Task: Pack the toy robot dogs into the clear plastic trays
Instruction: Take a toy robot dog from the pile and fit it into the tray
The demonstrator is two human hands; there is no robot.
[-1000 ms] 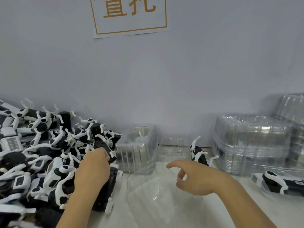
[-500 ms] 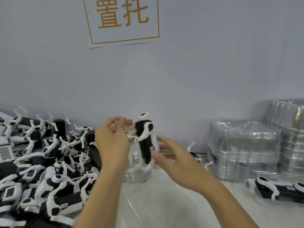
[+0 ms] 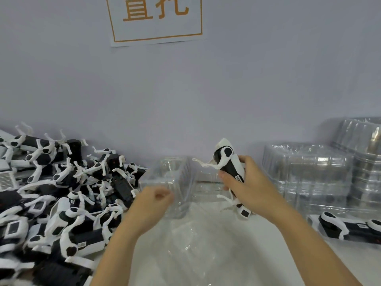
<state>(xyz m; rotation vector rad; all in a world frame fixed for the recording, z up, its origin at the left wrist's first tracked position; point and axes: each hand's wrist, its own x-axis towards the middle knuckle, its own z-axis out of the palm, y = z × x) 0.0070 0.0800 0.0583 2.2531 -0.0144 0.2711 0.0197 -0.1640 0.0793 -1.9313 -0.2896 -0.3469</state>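
1. A black-and-white toy robot dog (image 3: 228,166) is held nearly upright above the worktop (image 3: 268,244), its white legs sticking out to the left.
2. The right hand (image 3: 250,186) grips the dog's body, its fingers (image 3: 226,179) curled round it.
3. The left hand (image 3: 151,205) pinches the near edge of a clear plastic tray (image 3: 173,178), just left of the dog.
4. A heap of toy robot dogs (image 3: 61,195) covers the left of the worktop.
5. Stacks of clear trays (image 3: 309,174) stand at the right by the wall (image 3: 247,89); one more dog (image 3: 346,227) lies in front of them.
6. A sign with orange characters (image 3: 155,17) hangs on the wall.
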